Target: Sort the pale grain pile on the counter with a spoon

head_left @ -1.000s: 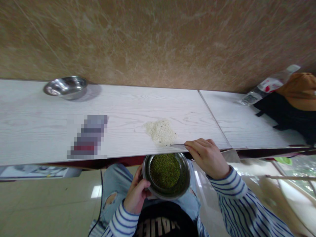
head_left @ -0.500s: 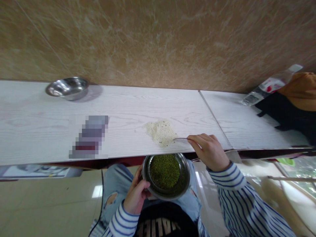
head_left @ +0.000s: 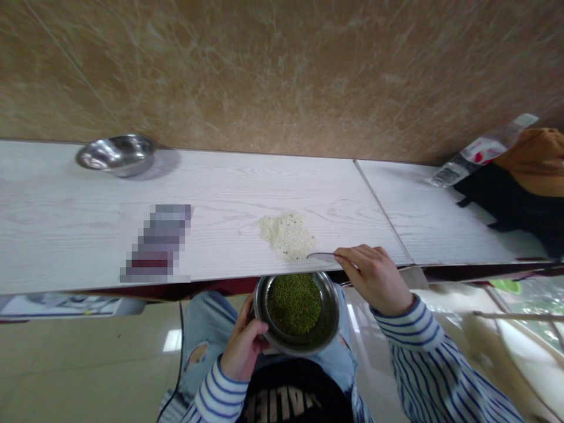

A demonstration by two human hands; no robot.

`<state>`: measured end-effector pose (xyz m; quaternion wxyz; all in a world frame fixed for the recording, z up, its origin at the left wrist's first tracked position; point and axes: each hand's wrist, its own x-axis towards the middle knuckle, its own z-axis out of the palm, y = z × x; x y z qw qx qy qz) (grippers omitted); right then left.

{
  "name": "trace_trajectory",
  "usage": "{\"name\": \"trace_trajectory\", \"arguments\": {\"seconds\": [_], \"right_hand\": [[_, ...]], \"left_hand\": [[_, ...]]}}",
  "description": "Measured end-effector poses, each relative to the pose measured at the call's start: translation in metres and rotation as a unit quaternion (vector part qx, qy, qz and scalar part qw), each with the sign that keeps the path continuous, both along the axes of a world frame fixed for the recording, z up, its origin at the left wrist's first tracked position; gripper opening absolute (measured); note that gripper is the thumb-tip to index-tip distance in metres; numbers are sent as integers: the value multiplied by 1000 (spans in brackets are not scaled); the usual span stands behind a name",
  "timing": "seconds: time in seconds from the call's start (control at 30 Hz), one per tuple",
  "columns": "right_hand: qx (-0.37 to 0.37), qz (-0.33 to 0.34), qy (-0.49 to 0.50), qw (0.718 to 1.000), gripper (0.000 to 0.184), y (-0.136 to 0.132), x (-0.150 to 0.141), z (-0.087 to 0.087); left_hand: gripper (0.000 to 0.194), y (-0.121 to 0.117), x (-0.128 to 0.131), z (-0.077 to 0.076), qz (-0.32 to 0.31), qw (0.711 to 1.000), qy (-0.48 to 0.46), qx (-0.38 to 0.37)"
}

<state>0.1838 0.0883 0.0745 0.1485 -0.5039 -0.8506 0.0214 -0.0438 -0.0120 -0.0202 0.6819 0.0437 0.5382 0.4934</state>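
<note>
My left hand [head_left: 244, 342] grips the left rim of a steel bowl [head_left: 331, 317], held over my lap just below the table edge. Green mung beans [head_left: 294, 305] lie in that bowl. In my right hand [head_left: 372, 276] a thin metal spoon [head_left: 321, 256] is pinched by its handle, its tip at the lower right edge of a pile of white rice grains [head_left: 288, 235]. A few dark specks dot the pile, which rests directly on the tabletop. Whether the spoon carries anything is too small to tell.
A second steel bowl [head_left: 117, 154] stands at the back left of the white table [head_left: 220, 194]. Nearer the front lies a blurred-out flat object [head_left: 158, 241]. At the right, a plastic bottle [head_left: 480, 154] leans by dark and brown cloth [head_left: 529, 182]. A wall closes the back.
My right hand and the spoon have shifted slightly toward the table's front edge, the tip sliding along the pile's lower side. My left hand and the bowl of beans stay nearly still.
</note>
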Motion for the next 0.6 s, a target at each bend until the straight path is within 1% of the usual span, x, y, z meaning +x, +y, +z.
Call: {"name": "trace_trajectory", "arguments": {"seconds": [0.23, 0.4, 0.6], "right_hand": [[-19, 21, -6, 1000, 20, -4, -8, 4], [-10, 18, -5, 1000, 21, -2, -13, 3], [6, 18, -6, 1000, 21, 2, -14, -1]], "left_hand": [[70, 2, 0, 5, -1, 1000, 2, -7], [71, 1, 1, 4, -7, 1000, -3, 2], [72, 0, 1, 3, 7, 1000, -5, 3]]}}
